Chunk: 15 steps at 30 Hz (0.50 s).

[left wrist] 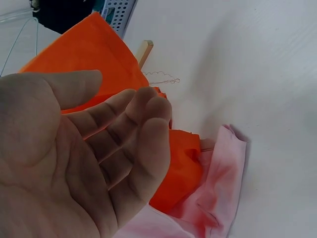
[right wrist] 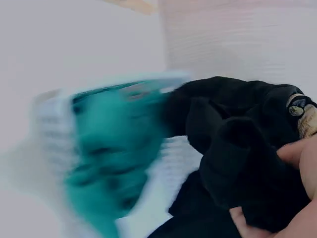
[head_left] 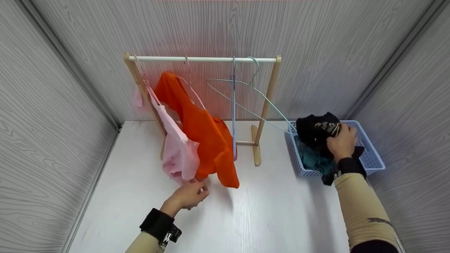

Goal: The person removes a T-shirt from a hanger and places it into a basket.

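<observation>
My right hand (head_left: 342, 142) grips a black garment (head_left: 313, 131) with a pale print, held over the blue plastic basket (head_left: 374, 154). Beneath it in the basket lies a teal garment (right wrist: 111, 153), blurred in the right wrist view. At the lower hems of the hanging clothes is my left hand (head_left: 188, 195), its fingers loosely bent and the palm bare in the left wrist view. Nearest to it hang a pink garment (head_left: 181, 154) and an orange garment (head_left: 200, 126), both on hangers on the rack.
A small clothes rack with a white rail (head_left: 211, 59) and wooden legs (head_left: 270, 91) stands by the back wall. On its right half hang a blue hanger (head_left: 233, 105) and a pale green hanger (head_left: 269, 102), whose corner overlaps the basket's edge in the head view.
</observation>
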Available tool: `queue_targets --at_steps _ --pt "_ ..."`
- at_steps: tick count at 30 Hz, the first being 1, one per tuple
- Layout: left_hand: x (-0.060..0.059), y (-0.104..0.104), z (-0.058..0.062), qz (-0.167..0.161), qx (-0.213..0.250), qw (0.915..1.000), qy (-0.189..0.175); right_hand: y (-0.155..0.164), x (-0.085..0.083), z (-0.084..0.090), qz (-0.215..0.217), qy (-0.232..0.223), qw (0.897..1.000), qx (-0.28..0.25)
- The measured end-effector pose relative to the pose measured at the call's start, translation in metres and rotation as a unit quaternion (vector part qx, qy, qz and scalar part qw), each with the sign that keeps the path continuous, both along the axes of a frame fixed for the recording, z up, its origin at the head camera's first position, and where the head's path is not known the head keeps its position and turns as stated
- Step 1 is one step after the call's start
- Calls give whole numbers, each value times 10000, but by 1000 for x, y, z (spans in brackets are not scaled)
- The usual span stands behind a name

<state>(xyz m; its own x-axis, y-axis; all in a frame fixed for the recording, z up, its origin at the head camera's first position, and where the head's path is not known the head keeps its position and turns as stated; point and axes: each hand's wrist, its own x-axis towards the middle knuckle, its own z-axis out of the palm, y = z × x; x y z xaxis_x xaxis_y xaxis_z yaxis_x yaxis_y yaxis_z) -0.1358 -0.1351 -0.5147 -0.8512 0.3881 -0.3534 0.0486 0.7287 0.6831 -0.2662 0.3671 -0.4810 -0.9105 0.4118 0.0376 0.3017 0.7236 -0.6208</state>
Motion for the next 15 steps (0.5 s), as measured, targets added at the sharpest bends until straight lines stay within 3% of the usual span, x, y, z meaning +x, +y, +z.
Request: queue_targets --at_steps 4,7,11,15 --pt "8 -3 -2 -4 -17 9997 -260 1 23 -49 385 -657 9970 102" --pt "11 -5 -3 -15 -38 9994 -343 -3 34 -69 927 -1063 9890 453" --pt "11 -4 -2 -19 -114 9994 -333 -16 36 -70 1773 -1436 9701 826" --pt "9 -3 0 -42 -119 9995 -304 -37 35 -65 2318 -2049 9505 301"
